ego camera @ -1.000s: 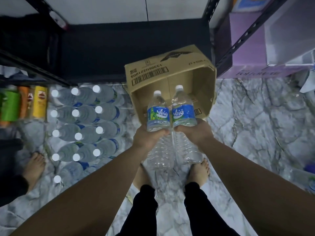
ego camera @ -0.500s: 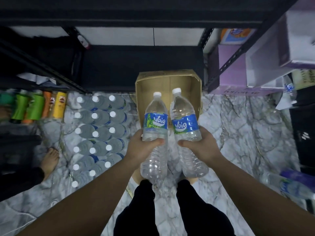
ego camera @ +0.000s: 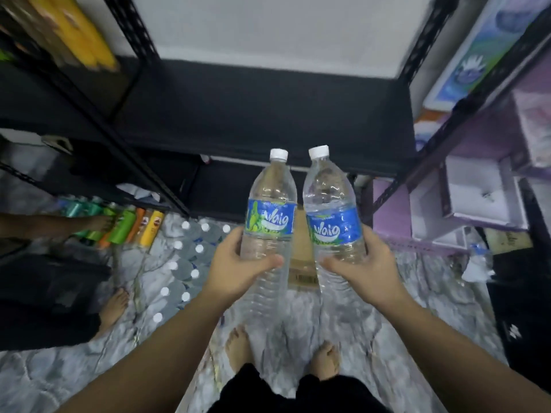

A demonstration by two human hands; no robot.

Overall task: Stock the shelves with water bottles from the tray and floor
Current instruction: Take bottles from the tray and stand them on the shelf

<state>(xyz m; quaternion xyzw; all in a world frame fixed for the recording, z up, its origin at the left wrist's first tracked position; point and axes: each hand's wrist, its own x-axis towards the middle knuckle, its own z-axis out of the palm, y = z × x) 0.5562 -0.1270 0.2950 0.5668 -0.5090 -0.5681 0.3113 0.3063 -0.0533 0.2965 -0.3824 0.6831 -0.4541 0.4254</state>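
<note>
Now I hold two water bottles before the black shelf (ego camera: 268,114).
My left hand (ego camera: 238,263) grips the left water bottle (ego camera: 269,228); my right hand (ego camera: 362,266) grips the right water bottle (ego camera: 332,225).

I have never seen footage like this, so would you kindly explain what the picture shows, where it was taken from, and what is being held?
No machine here: a person wears a camera on the head, looking down past their own arms and bare feet. The left hand grips one water bottle, and the right hand grips a second bottle, both upright with white caps. Ahead is a dark empty shelf on a black rack. On the marble floor at left stand more bottles, and a cardboard box lies behind the hands.
</note>
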